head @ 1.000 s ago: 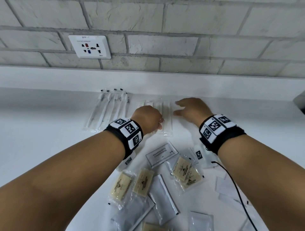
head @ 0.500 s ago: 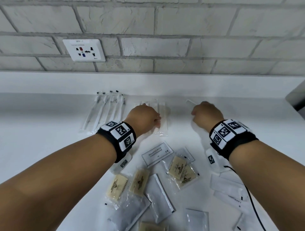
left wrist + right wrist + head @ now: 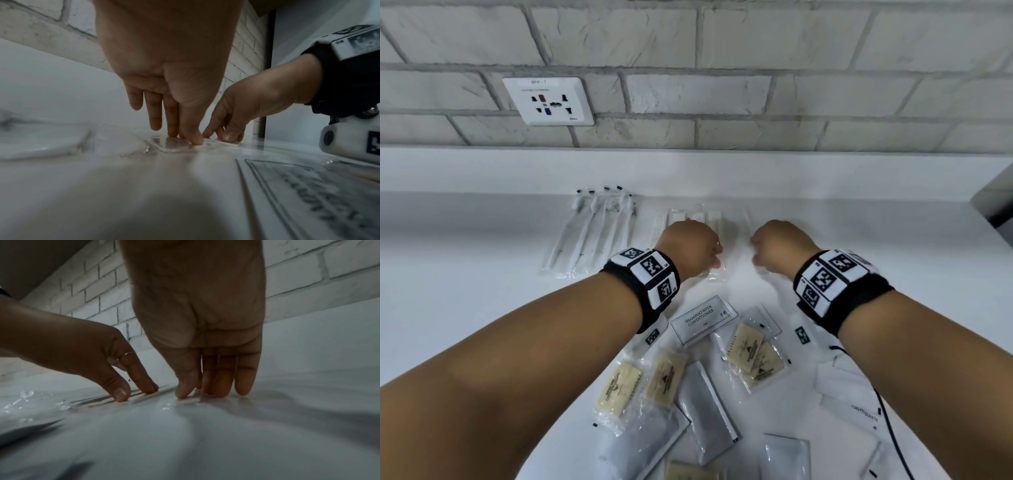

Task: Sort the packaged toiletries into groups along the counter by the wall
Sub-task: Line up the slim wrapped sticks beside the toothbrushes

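Along the white counter [image 3: 465,274] by the wall lie a group of packaged toothbrushes [image 3: 599,233] and, to their right, a row of combs in clear packets [image 3: 714,219]. My left hand [image 3: 698,250] presses down on that row with straight fingers [image 3: 172,129]. Close beside it on the right, my right hand [image 3: 767,246] points its fingertips [image 3: 222,386] down onto one more clear comb packet [image 3: 188,400] lying flat on the counter. Neither hand lifts anything.
Nearer to me lies a loose heap: soap bars [image 3: 619,390], a shampoo sachet [image 3: 702,318], silver sachets [image 3: 705,404] and toothpaste packets [image 3: 859,407]. A wall socket [image 3: 548,101] sits above the toothbrushes. A black cable [image 3: 890,428] trails from my right wrist.
My right hand swung out to the right with a comb packet raised, then came back left and down beside the comb row. My left hand stayed pressing on the row.
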Available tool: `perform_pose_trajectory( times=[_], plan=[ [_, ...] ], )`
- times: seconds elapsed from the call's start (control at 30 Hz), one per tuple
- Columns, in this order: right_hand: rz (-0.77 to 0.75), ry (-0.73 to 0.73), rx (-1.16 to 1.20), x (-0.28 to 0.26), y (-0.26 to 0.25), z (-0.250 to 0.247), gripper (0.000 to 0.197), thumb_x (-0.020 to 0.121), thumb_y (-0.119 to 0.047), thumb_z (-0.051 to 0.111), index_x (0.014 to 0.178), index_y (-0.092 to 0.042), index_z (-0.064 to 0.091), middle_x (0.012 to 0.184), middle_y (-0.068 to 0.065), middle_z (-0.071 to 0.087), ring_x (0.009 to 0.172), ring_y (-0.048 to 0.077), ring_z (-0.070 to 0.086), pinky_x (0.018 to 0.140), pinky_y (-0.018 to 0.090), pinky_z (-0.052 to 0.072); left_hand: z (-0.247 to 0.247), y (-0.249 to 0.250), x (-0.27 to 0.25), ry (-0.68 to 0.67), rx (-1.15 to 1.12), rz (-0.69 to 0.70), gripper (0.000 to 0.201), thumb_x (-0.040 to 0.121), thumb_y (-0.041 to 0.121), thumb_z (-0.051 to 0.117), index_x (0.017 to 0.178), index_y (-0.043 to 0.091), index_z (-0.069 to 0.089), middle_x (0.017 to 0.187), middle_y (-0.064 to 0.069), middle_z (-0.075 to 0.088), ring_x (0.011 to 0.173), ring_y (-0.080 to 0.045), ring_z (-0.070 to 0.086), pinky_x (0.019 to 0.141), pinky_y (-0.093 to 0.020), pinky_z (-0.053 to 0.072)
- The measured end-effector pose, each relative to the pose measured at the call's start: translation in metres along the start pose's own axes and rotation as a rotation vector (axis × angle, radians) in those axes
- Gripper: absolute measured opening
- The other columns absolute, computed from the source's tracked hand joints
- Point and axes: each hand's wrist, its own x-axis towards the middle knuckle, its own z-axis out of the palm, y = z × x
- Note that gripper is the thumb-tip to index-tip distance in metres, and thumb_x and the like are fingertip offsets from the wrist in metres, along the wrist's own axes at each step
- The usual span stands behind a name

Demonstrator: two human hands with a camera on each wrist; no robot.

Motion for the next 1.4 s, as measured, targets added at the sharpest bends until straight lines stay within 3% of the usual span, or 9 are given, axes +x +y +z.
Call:
perform_pose_trajectory(
  times=[0.2,0.33,0.47,0.53,0.9,1.1,1.23,1.3,1.4],
  plan=[
    [-0.056,0.028,0.06,-0.005,-0.004,-0.01,0.045,0.079,-0.027,0.073,0.123,-0.024,0.063,0.132,-0.004,0.06,0.118,0.021,0.057,0.1,0.036,0.046,0.001,-0.002,0.001,0.003,0.004,0.001,0.035,0.087,0.032,0.062,0.122,0.028,0.065,0.126,0.013,0.064,0.122,-0.011,0.054,0.1,-0.03,0.044],
    [-0.062,0.035,0.01,-0.006,-0.011,-0.01,0.044,0.08,-0.036,0.073,0.121,-0.026,0.064,0.127,-0.004,0.063,0.116,0.021,0.058,0.098,0.035,0.046,0.001,-0.002,0.0,0.01,-0.008,-0.005,0.035,0.088,0.032,0.061,0.123,0.029,0.065,0.125,0.014,0.065,0.121,-0.009,0.054,0.099,-0.027,0.043],
    [-0.087,0.03,0.029,-0.004,-0.014,-0.01,0.029,0.085,-0.023,0.065,0.113,-0.024,0.07,0.123,-0.002,0.066,0.113,0.023,0.06,0.097,0.036,0.048,0.001,-0.001,-0.001,0.022,-0.023,-0.01,0.034,0.088,0.031,0.061,0.121,0.029,0.066,0.125,0.014,0.065,0.119,-0.008,0.055,0.096,-0.024,0.043],
    [-0.094,0.028,0.035,-0.003,-0.012,-0.01,0.035,0.085,-0.019,0.064,0.119,-0.027,0.068,0.127,-0.004,0.064,0.115,0.023,0.059,0.099,0.034,0.047,0.001,-0.002,-0.002,0.021,-0.021,-0.013,0.034,0.088,0.031,0.061,0.121,0.028,0.066,0.127,0.013,0.063,0.121,-0.01,0.054,0.098,-0.027,0.044],
    [-0.085,0.053,-0.057,0.0,-0.014,-0.007,0.034,0.085,-0.035,0.066,0.119,-0.031,0.067,0.127,-0.007,0.063,0.116,0.021,0.059,0.098,0.036,0.046,0.002,-0.002,-0.003,0.035,-0.03,-0.014,0.034,0.088,0.032,0.062,0.121,0.028,0.066,0.126,0.013,0.064,0.119,-0.01,0.055,0.097,-0.027,0.044],
    [-0.082,0.058,-0.079,-0.001,-0.015,-0.006,0.035,0.086,-0.035,0.063,0.121,-0.031,0.066,0.128,-0.006,0.063,0.118,0.022,0.057,0.101,0.038,0.044,0.001,0.0,-0.005,0.051,-0.016,-0.004,0.034,0.086,0.032,0.064,0.12,0.028,0.067,0.128,0.009,0.063,0.121,-0.015,0.054,0.099,-0.033,0.045],
    [-0.079,0.043,-0.029,-0.003,-0.013,-0.006,0.035,0.086,-0.033,0.063,0.121,-0.028,0.066,0.13,-0.004,0.062,0.119,0.021,0.057,0.101,0.039,0.044,0.0,-0.001,-0.006,0.062,-0.042,-0.009,0.034,0.086,0.034,0.064,0.119,0.028,0.067,0.126,0.01,0.064,0.12,-0.014,0.054,0.097,-0.028,0.044],
    [-0.083,0.103,0.033,-0.004,-0.011,-0.008,0.037,0.086,-0.034,0.063,0.122,-0.029,0.065,0.132,-0.007,0.061,0.121,0.019,0.056,0.104,0.038,0.041,-0.005,-0.006,-0.008,0.13,-0.094,-0.039,0.034,0.085,0.035,0.064,0.118,0.029,0.068,0.125,0.012,0.064,0.12,-0.012,0.053,0.094,-0.024,0.04],
    [-0.124,0.185,0.023,-0.006,-0.014,-0.014,0.039,0.086,-0.043,0.062,0.123,-0.032,0.064,0.137,-0.011,0.056,0.126,0.015,0.052,0.108,0.036,0.035,-0.011,-0.016,-0.012,0.165,-0.062,-0.08,0.034,0.083,0.04,0.066,0.116,0.031,0.068,0.125,0.008,0.063,0.12,-0.015,0.052,0.095,-0.026,0.04]
  ],
)
